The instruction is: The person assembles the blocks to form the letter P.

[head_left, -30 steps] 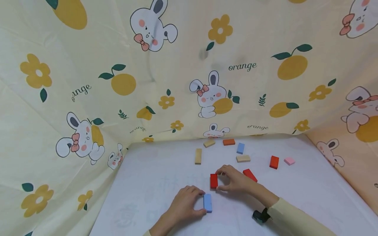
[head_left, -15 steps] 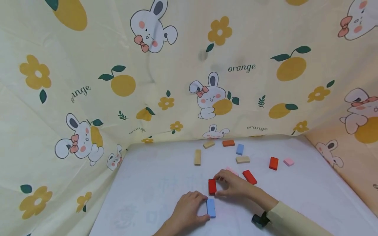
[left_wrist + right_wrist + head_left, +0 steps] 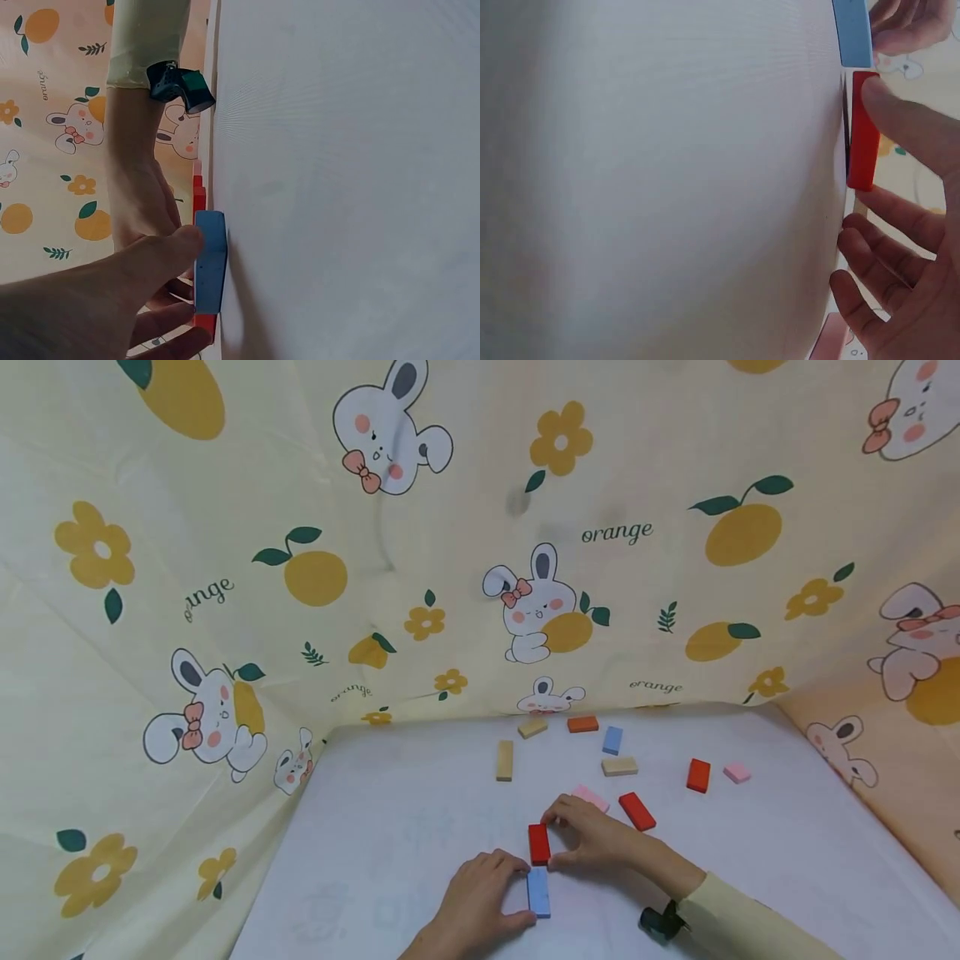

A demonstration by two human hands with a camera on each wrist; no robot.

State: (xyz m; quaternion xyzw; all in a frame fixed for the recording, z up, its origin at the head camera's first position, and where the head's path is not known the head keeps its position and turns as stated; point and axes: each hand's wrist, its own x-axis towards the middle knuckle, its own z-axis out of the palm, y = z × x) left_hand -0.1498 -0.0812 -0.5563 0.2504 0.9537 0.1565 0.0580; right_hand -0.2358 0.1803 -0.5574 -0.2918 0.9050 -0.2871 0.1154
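In the head view a blue block (image 3: 538, 893) lies lengthwise on the white tabletop. My left hand (image 3: 480, 897) grips it at its two ends, thumb at the near end and fingers at the far end. Just beyond it, almost end to end, is a red block (image 3: 538, 844). My right hand (image 3: 592, 835) pinches that one between thumb and index finger from the right. The right wrist view shows the thumb on one end of the red block (image 3: 864, 131), with a narrow gap to the blue block (image 3: 853, 34). The left wrist view has the blue block (image 3: 211, 262) close up.
Behind my right hand lie a pink block (image 3: 590, 798) and a red block (image 3: 637, 811). Farther back are wooden blocks (image 3: 505, 761), a blue block (image 3: 612, 741), an orange block (image 3: 582, 724), a red block (image 3: 698, 775) and a pink block (image 3: 737, 772). A patterned cloth (image 3: 435, 543) walls the table.
My left hand has shifted the blue block slightly right and toward me. My right hand has drawn the red block nearer, so the two now stand nearly in line, end to end.
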